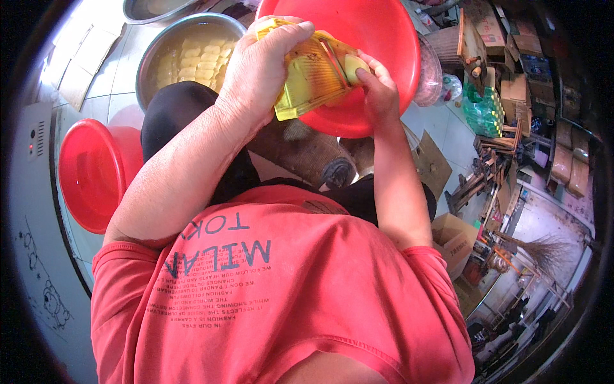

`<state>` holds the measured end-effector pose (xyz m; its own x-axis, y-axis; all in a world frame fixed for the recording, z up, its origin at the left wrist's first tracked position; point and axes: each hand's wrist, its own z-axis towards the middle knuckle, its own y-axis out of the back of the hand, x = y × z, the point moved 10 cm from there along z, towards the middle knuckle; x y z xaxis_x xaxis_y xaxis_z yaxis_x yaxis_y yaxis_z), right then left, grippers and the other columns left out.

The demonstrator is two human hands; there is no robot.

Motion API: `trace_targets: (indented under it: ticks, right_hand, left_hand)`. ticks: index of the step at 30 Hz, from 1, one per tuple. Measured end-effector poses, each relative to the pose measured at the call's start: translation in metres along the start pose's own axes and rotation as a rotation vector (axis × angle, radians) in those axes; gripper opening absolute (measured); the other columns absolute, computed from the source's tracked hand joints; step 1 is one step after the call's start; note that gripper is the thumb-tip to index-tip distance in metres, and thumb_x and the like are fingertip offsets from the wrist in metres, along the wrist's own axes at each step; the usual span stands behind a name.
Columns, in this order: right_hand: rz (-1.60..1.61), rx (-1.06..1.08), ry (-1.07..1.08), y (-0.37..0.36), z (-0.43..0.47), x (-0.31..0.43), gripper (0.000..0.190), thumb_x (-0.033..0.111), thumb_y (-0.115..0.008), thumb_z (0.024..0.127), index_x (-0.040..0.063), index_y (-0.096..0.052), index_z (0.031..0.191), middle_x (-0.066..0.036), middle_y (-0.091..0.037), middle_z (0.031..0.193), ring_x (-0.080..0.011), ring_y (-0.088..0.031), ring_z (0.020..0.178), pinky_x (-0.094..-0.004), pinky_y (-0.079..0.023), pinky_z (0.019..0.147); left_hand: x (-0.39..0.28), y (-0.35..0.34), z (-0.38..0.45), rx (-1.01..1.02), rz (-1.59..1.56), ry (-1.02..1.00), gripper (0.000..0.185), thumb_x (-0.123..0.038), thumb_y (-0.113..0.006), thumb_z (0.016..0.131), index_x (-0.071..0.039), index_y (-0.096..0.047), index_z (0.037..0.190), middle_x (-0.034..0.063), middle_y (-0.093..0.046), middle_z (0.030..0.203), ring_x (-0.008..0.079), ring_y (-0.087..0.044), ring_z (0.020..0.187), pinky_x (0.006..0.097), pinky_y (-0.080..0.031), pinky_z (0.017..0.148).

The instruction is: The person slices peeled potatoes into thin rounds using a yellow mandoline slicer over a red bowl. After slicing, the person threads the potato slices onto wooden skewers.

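Observation:
My left hand [268, 62] grips a yellow plastic mandoline slicer [312, 79] by its upper edge and side, holding it tilted. The slicer has a ribbed face and a slot with a metal blade across it. In my right hand [381, 89] is a pale peeled potato piece [356, 68], pressed to the slicer's face near the blade. Beneath both hands lies a large red plastic basin [403, 57]; the slicer hides part of its inside. Left of it a metal basin [144, 72] holds water and many pale yellow slices [204, 62].
A red bucket [91, 177] stands at my left, near a white appliance panel [29, 192]. Another metal basin [158, 12] is at the far left. On the right are green plastic bottles [482, 113], a cardboard box [453, 240], wooden pieces [479, 177] and a twig broom [542, 249].

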<state>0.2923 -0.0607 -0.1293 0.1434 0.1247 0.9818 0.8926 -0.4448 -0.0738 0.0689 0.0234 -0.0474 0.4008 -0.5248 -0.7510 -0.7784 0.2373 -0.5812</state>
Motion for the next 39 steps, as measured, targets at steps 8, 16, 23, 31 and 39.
trace_targets:
  ticks: [8, 16, 23, 31, 39]
  right_hand:
    - [-0.455, -0.061, 0.365, -0.057, -0.051, 0.081, 0.054, 0.032, -0.074, 0.085, 0.0, -0.06, 0.126, -0.014, -0.065, 0.116, -0.0218, -0.062, 0.107, -0.0328, -0.048, 0.093]
    - [-0.462, -0.3, 0.259, 0.007, -0.021, 0.021, 0.052, 0.039, -0.069, 0.088, -0.002, -0.064, 0.12, -0.014, -0.069, 0.104, -0.0193, -0.066, 0.095, -0.0311, -0.051, 0.086]
    - [-0.468, -0.101, 0.352, -0.072, -0.053, 0.082, 0.049, 0.03, -0.067, 0.092, -0.001, -0.058, 0.129, -0.01, -0.063, 0.121, -0.0151, -0.058, 0.109, -0.0282, -0.045, 0.097]
    - [-0.409, -0.257, 0.251, -0.014, -0.019, 0.033, 0.047, 0.034, -0.065, 0.091, 0.001, -0.062, 0.124, -0.017, -0.067, 0.116, -0.0246, -0.064, 0.106, -0.036, -0.05, 0.092]
    - [-0.511, -0.188, 0.257, -0.038, -0.036, 0.049, 0.054, 0.031, -0.066, 0.092, -0.003, -0.055, 0.132, -0.013, -0.061, 0.124, -0.0181, -0.058, 0.113, -0.0295, -0.044, 0.099]
  left_hand:
    - [0.001, -0.001, -0.003, -0.023, -0.05, 0.016, 0.023, -0.017, -0.064, 0.087, -0.001, -0.061, 0.103, 0.01, -0.065, 0.094, 0.0183, -0.063, 0.087, 0.0309, -0.05, 0.081]
    - [0.005, -0.004, -0.001, 0.022, 0.055, -0.077, 0.025, -0.019, -0.061, 0.089, -0.005, -0.062, 0.109, 0.0081, -0.065, 0.097, 0.0195, -0.064, 0.087, 0.032, -0.051, 0.08]
    - [-0.004, -0.002, -0.008, -0.025, 0.005, -0.032, 0.021, -0.015, -0.063, 0.088, -0.003, -0.06, 0.105, 0.0089, -0.065, 0.096, 0.0175, -0.064, 0.085, 0.0297, -0.051, 0.078]
    - [0.0, -0.004, -0.001, 0.023, -0.009, -0.063, 0.022, -0.016, -0.063, 0.088, -0.001, -0.06, 0.104, 0.0095, -0.065, 0.095, 0.0178, -0.064, 0.088, 0.0307, -0.051, 0.08]
    - [-0.007, -0.005, -0.006, -0.031, -0.009, -0.078, 0.02, -0.017, -0.063, 0.088, -0.002, -0.06, 0.101, 0.0095, -0.065, 0.09, 0.0179, -0.064, 0.081, 0.0311, -0.052, 0.075]
